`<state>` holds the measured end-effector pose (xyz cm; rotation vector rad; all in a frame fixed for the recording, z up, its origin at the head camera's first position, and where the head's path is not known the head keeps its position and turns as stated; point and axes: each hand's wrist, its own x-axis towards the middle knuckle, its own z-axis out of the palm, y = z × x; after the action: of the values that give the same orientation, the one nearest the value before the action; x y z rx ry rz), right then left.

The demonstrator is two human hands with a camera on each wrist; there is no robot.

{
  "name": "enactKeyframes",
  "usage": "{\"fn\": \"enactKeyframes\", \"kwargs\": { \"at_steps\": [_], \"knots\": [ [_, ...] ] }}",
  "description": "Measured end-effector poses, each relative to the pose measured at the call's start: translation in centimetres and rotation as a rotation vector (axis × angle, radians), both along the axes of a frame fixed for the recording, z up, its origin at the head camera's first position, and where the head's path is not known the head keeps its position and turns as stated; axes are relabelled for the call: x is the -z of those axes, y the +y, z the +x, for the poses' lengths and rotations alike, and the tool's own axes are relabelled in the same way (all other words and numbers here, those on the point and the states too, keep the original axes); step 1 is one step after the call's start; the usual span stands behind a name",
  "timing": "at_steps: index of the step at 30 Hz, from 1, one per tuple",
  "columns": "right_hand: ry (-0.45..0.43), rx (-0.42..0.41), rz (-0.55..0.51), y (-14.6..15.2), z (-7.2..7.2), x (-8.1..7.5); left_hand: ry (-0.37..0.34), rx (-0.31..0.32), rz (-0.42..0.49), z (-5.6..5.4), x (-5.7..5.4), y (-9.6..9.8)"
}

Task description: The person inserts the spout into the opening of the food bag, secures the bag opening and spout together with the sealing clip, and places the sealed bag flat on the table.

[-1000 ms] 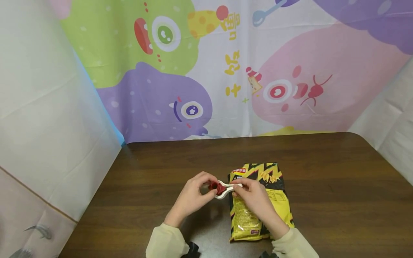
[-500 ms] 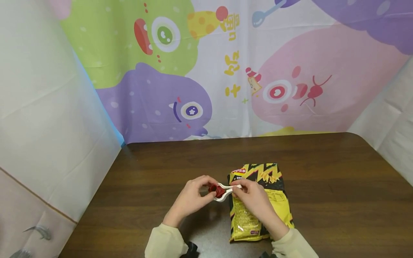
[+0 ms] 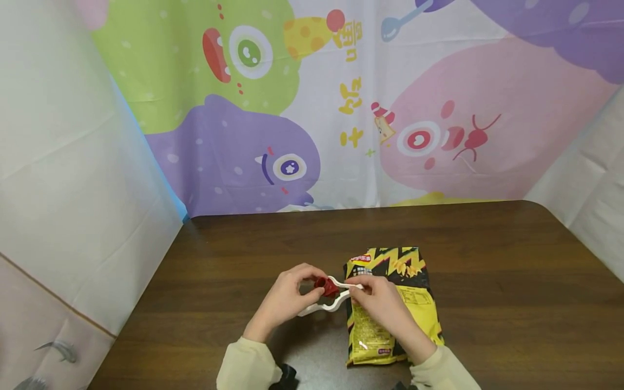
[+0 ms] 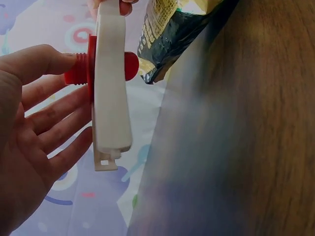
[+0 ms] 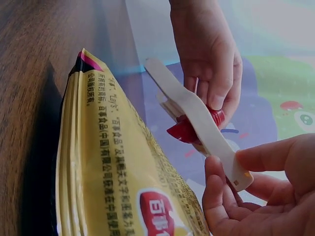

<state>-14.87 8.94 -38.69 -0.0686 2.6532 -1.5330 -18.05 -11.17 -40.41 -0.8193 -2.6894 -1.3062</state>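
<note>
A white bag clip (image 3: 333,306) with a red threaded spout (image 4: 77,70) is held between the two hands, above the table. My left hand (image 3: 287,297) pinches the spout between thumb and fingers at the left. At the other end, the fingertips of my right hand (image 3: 382,303) grip the clip's narrow joined end. The clip's two arms are spread, one angled toward the person in the head view. In the right wrist view the spout's red flared side faces the snack bag (image 5: 118,162). That yellow and black bag lies beneath the right hand, which covers part of it.
The dark wooden table (image 3: 234,260) runs back to a cartoon-printed curtain (image 3: 351,179). Pale fabric walls (image 3: 73,162) stand at both sides. Black bands sit at the wrists by the cream sleeves (image 3: 251,363).
The clip's near arm has swung away from the other, so the clip has opened around the spout. Both hands have kept their holds and barely moved; the bag has stayed put.
</note>
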Motion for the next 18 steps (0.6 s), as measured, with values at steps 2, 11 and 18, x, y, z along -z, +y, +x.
{"fn": "enactKeyframes", "kwargs": {
  "at_steps": [2,11,18],
  "knots": [
    [-0.007,0.002,-0.005,-0.02,0.02,0.01,-0.005,-0.006,-0.009,0.01,-0.04,0.01],
    [-0.034,0.053,-0.002,0.04,0.06,-0.15,-0.046,0.003,-0.048,0.01,-0.11,-0.06],
    [-0.020,0.053,0.027,-0.04,0.15,-0.21,-0.028,0.026,-0.043,-0.14,0.09,-0.25]
  ]
}}
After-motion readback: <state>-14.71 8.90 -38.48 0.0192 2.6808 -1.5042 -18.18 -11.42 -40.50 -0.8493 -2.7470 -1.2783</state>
